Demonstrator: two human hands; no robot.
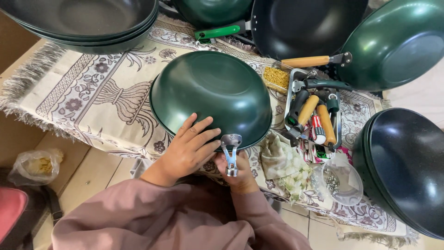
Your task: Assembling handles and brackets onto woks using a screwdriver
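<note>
An upturned dark green wok (210, 92) rests on a patterned cloth (92, 97) in front of me. My left hand (187, 150) lies flat on the wok's near side, fingers spread. A silver metal handle bracket (230, 153) sits against the wok's near rim. My right hand (238, 173) grips that bracket from below, its fingers mostly hidden behind it.
Stacked dark woks (88, 23) stand at far left, a black wok (300, 25) and green wok (397, 44) at far right, another black wok (404, 166) at right. A metal tray (290, 95) holds wooden handles (307, 109). A clear tub (342, 180) holds small metal parts.
</note>
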